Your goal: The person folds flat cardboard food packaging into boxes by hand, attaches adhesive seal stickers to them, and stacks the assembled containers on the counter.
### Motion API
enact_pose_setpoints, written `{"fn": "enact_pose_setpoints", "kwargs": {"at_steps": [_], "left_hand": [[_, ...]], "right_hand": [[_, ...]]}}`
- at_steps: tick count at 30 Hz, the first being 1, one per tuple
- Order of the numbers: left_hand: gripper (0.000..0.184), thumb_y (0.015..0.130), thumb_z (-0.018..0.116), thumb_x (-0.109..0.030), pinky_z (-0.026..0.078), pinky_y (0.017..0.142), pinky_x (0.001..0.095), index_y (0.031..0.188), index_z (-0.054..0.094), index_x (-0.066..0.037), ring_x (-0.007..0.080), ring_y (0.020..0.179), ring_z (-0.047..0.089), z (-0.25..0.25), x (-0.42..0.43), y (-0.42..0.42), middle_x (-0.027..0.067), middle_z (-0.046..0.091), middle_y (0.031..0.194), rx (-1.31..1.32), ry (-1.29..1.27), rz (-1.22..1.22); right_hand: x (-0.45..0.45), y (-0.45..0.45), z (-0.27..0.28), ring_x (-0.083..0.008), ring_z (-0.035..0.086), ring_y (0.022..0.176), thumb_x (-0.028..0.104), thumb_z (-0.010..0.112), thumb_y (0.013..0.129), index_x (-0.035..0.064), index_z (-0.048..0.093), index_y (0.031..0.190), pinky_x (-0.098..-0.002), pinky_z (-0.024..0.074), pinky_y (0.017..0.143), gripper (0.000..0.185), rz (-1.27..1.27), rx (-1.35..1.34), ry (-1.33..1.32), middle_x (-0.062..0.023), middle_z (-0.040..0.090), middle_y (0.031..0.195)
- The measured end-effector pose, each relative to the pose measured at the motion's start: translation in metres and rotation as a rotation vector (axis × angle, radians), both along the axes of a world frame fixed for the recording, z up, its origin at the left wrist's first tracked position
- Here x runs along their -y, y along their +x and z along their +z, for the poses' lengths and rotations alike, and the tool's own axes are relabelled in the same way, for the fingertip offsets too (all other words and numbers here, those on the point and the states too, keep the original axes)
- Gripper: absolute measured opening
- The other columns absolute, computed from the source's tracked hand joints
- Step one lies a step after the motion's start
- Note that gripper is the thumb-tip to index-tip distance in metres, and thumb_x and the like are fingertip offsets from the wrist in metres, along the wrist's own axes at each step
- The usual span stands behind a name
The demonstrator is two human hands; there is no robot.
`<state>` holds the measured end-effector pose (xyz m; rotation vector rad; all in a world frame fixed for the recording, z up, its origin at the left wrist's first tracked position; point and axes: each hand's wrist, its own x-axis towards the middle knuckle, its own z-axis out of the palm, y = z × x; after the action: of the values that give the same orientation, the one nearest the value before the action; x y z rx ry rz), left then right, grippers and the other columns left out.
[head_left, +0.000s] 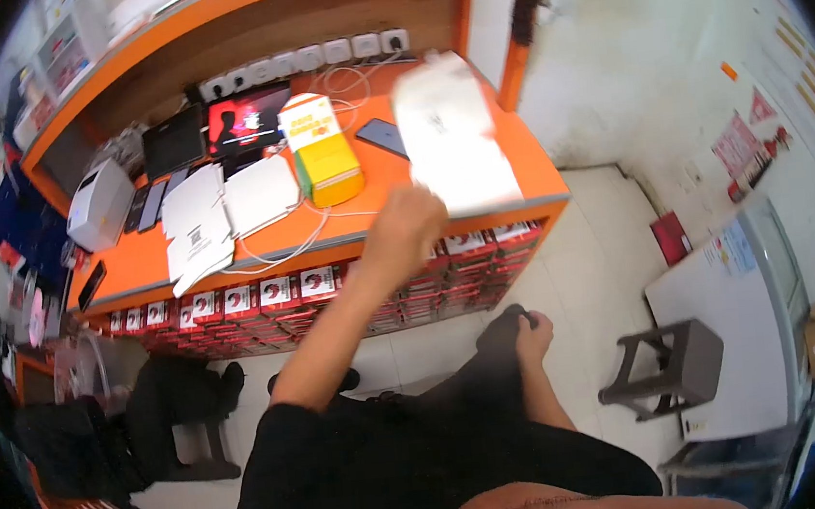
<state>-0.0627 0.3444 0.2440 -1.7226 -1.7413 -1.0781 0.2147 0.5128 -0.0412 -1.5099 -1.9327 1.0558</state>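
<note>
My left hand (407, 223) is raised over the front edge of the orange counter (356, 222), its fingers curled and blurred; what it holds, if anything, is too small to tell. Close beside it lie white flat sheets (450, 134), blurred at the counter's right end. A dark phone (381, 137) rests left of these sheets. My right hand (533, 333) is low, in front of the counter, by my dark-clothed knee, with its fingers closed around a small dark thing I cannot make out. A yellow box (330, 169) stands near the counter's middle.
More white flat pieces (262, 194), a tablet (247, 120) and a white device (99, 206) are on the counter, with cables. Red boxes (275, 293) are stacked beneath. A grey stool (693, 362) stands at right. Another person's dark-clothed legs (173, 396) are at left.
</note>
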Motion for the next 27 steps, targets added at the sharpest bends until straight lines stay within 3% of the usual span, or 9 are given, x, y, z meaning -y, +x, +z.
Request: {"fn": "enact_pose_setpoints", "kwargs": {"at_steps": [4,6,9,12,15,18,21,24,27], "left_hand": [[0.017,0.072,0.078,-0.002,0.053,0.079,0.0434,0.083,0.065,-0.004,0.0310,0.086,0.066,-0.040,0.103,0.068,0.0096,0.069,0.092,0.150,0.042,-0.194],[0.019,0.069,0.079,0.001,0.052,0.077,0.0422,0.080,0.064,-0.004,0.0294,0.085,0.066,-0.062,0.149,0.092,0.0088,0.070,0.091,0.231,-0.032,-0.111],[0.020,0.066,0.074,0.001,0.048,0.075,0.0393,0.079,0.060,-0.007,0.0257,0.085,0.063,-0.088,0.200,0.119,0.0047,0.066,0.092,0.248,-0.154,0.135],[0.021,0.066,0.069,0.002,0.041,0.082,0.0395,0.078,0.057,-0.010,0.0226,0.090,0.060,-0.110,0.232,0.138,0.0019,0.062,0.095,0.269,-0.212,0.387],[0.024,0.066,0.067,0.006,0.038,0.090,0.0421,0.083,0.059,-0.009,0.0242,0.094,0.060,-0.136,0.252,0.147,0.0030,0.063,0.099,0.320,-0.206,0.564],[0.026,0.069,0.073,-0.004,0.036,0.090,0.0462,0.093,0.064,-0.010,0.0257,0.102,0.057,-0.164,0.261,0.149,0.0046,0.062,0.106,0.308,-0.273,0.868],[0.034,0.072,0.080,-0.020,0.034,0.090,0.0511,0.103,0.067,-0.011,0.0273,0.112,0.052,-0.125,0.250,0.156,0.0063,0.060,0.114,0.403,-0.317,0.993],[0.045,0.070,0.085,-0.030,0.030,0.093,0.0492,0.108,0.068,-0.013,0.0275,0.117,0.050,-0.125,0.237,0.156,0.0061,0.061,0.119,0.437,-0.357,0.959],[0.032,0.083,0.077,-0.024,0.041,0.089,0.0509,0.110,0.068,-0.010,0.0323,0.107,0.057,-0.166,0.231,0.142,0.0120,0.063,0.114,0.659,-0.282,0.776]], "right_hand": [[0.033,-0.015,0.094,-0.0222,0.065,0.102,0.036,0.064,0.099,-0.0037,0.054,0.132,-0.0377,0.0517,0.092,0.053,0.388,-0.918,-0.495,-0.0122,0.066,0.120],[0.066,-0.032,0.157,-0.0180,0.065,0.098,0.027,0.062,0.101,-0.0043,0.053,0.133,-0.0335,0.0520,0.089,0.046,0.651,-1.086,-0.689,-0.0107,0.067,0.119],[0.097,-0.061,0.196,-0.0135,0.062,0.094,0.016,0.061,0.101,-0.0029,0.052,0.136,-0.0294,0.0522,0.083,0.040,1.077,-0.848,-0.720,-0.0110,0.066,0.122],[0.138,-0.097,0.218,-0.0115,0.063,0.079,0.013,0.068,0.095,-0.0004,0.057,0.133,-0.0288,0.0538,0.072,0.042,1.264,-0.301,-0.504,-0.0098,0.070,0.111],[0.180,-0.129,0.181,-0.0121,0.065,0.081,0.016,0.066,0.098,-0.0027,0.063,0.123,-0.0306,0.0534,0.073,0.031,1.365,-0.273,-0.414,-0.0103,0.072,0.099],[0.210,-0.141,0.137,-0.0116,0.065,0.082,0.017,0.064,0.099,-0.0031,0.066,0.118,-0.0310,0.0532,0.073,0.027,1.350,-0.318,-0.480,-0.0108,0.072,0.095],[0.232,-0.144,0.127,-0.0106,0.064,0.083,0.018,0.063,0.100,-0.0024,0.068,0.116,-0.0309,0.0531,0.074,0.026,1.196,-0.380,-0.469,-0.0096,0.072,0.093],[0.236,-0.143,0.121,-0.0108,0.065,0.085,0.017,0.062,0.101,-0.0017,0.068,0.122,-0.0296,0.0528,0.073,0.028,1.127,-0.374,-0.525,-0.0089,0.071,0.096],[0.237,-0.142,0.117,-0.0122,0.065,0.083,0.012,0.057,0.103,-0.0015,0.065,0.131,-0.0261,0.0520,0.071,0.032,1.120,-0.507,-0.577,-0.0100,0.065,0.107]]}}
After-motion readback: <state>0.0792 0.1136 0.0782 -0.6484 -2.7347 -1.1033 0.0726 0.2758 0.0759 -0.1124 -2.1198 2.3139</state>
